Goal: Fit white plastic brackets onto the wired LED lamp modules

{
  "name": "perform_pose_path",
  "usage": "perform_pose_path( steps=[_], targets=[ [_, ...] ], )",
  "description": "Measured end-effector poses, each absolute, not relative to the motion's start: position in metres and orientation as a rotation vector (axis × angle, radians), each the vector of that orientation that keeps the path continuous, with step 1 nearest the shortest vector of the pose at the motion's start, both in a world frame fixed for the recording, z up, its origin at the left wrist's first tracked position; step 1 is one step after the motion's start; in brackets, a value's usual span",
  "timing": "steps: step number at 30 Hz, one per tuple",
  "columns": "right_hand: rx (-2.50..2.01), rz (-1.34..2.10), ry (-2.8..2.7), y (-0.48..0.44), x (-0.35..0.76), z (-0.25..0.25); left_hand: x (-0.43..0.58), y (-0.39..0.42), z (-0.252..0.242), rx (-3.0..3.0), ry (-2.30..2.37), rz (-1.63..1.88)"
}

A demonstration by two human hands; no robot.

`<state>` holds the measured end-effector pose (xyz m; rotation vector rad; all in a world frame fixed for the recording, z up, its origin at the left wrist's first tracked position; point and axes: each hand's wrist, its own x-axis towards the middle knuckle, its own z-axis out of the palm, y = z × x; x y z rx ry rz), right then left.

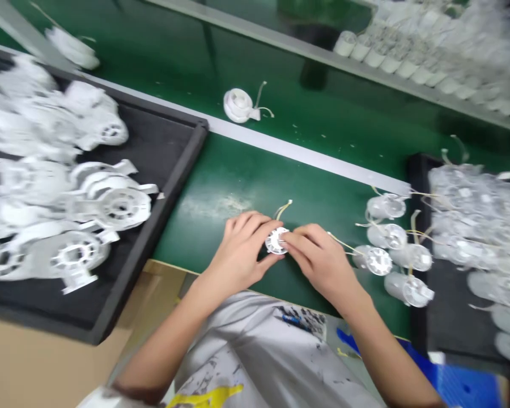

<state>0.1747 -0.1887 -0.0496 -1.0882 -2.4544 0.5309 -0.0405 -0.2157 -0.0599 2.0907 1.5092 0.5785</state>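
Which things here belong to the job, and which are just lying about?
In the job: left hand, right hand, the white wired disc between them, wired white cylinders nearby.

Lying about: black tray of white plastic housings, loose white wired piece on the green bench, far white cups.

The left hand (pixel 238 255) and the right hand (pixel 321 263) come together in front of the torso, backs upward, with the fingers (pixel 257 226) curved inward and closed around a small object between them. Both bare forearms slant inward toward the wrists, the left forearm (pixel 165 340) and the right forearm (pixel 386 354) forming a narrow V.
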Motion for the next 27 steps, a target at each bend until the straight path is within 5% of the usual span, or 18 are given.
perform_pose_path(
  steps=[5, 9, 11, 17, 22, 27],
  targets=[
    [-1.082, 0.429, -2.387, -0.193, 0.164, -0.062, -0.061, -0.236, -0.042, 2.185, 1.706, 0.574],
    [-1.037, 0.424, -2.372, -0.198, 0.162, -0.059, -0.126, -0.303, -0.012, 2.034, 2.386, 0.719],
    [-1.021, 0.433, -2.307, -0.203, 0.161, -0.054, -0.169, -0.337, -0.004, 1.915, 2.596, 0.511],
    [-0.765, 0.659, -2.263, -0.225, 0.125, -0.041, -0.256, -0.361, -0.018, 2.005, 2.471, 0.342],
    [-0.67, 1.02, -2.284, -0.245, 0.077, -0.026, -0.209, -0.362, -0.008, 1.592, 2.402, 0.993],
    [-0.696, 1.076, -2.08, -0.239, 0.072, -0.014, -0.125, -0.343, -0.021, 1.211, 1.635, 1.27]
  ],
)
